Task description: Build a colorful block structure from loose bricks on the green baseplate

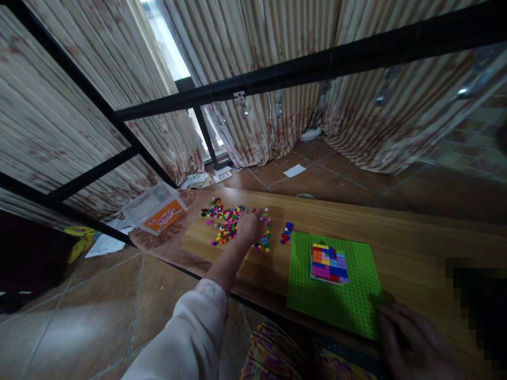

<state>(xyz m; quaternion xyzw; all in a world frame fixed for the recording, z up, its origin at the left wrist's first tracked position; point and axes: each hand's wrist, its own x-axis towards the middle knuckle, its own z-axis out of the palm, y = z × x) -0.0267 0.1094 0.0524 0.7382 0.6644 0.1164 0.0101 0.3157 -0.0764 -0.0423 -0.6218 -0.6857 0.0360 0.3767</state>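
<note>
My left hand (250, 226) reaches out over the wooden table (412, 232) and rests on a scattered pile of small coloured bricks (225, 219); its fingers curl down among them, and whether they hold one is hidden. My right hand (412, 338) lies dark and blurred at the near right corner of the green baseplate (336, 303), touching its edge. A square block of coloured bricks (329, 263) sits built on the baseplate. A few loose blue and red bricks (287, 232) lie between the pile and the plate.
A clear plastic box with an orange label (155, 211) stands at the table's left end. Black metal bars (317, 68) cross overhead and to the left. Curtains hang behind, papers (295, 170) lie on the tiled floor.
</note>
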